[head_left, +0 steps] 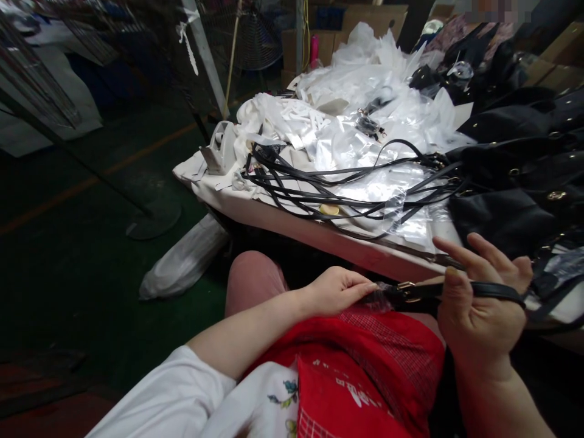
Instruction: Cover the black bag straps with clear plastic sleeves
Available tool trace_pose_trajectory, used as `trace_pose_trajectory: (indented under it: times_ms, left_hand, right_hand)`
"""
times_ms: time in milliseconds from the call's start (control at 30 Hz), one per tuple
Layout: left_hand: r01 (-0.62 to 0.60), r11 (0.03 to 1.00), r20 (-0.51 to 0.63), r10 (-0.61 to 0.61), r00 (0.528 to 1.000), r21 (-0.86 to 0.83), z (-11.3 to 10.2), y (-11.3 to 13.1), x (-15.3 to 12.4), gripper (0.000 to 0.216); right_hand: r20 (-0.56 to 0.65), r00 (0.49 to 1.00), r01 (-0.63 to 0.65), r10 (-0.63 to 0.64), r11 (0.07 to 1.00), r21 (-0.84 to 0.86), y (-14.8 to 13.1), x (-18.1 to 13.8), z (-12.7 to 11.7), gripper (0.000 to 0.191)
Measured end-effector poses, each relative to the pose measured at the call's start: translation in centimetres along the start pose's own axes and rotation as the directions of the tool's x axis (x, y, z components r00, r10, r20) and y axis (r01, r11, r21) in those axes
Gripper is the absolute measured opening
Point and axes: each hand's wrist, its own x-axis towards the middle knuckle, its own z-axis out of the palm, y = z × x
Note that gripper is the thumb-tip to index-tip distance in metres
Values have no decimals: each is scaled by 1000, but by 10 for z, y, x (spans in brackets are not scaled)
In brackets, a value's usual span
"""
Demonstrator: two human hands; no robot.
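My left hand (pixel 340 291) is closed in a pinch over my lap. Its fingertips grip the end of a black strap, where clear plastic film (pixel 383 297) is wrapped round it. A gold buckle (pixel 409 291) sits on the black strap (pixel 431 292) between my hands. The strap runs on across the palm of my right hand (pixel 486 304), with the thumb over it and the other fingers partly stretched out. Beyond my hands, several long thin black straps (pixel 328 176) lie along the table, their right ends beside black bags (pixel 506 213).
The white table (pixel 283 222) carries a heap of clear plastic bags (pixel 365 79), white material (pixel 269 115) and a tape dispenser (pixel 219 149). A wrapped white bundle (pixel 182 261) lies on the green floor. A pole base (pixel 152 220) and cardboard boxes (pixel 314 45) stand farther off.
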Motion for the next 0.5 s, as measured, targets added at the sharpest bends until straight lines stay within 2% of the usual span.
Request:
trace_pose_trajectory:
  times_ms: [133, 300, 400, 500]
  left_hand:
    - [-6, 995, -22, 4, 1000, -100, -2, -2, 1, 44]
    - [59, 954, -45, -76, 996, -295, -6, -1, 3, 56]
    - [68, 971, -35, -78, 996, -230, -6, 1, 3, 54]
    - [-17, 982, -36, 10, 999, -187, -5, 1, 2, 44]
  right_hand:
    - [31, 999, 30, -30, 1000, -1, -4, -1, 6, 35]
    - [28, 997, 70, -70, 998, 4, -6, -5, 12, 33]
    - [60, 996, 72, -72, 997, 3, -6, -8, 13, 33]
    - [69, 995, 66, -65, 998, -6, -4, -9, 13, 32]
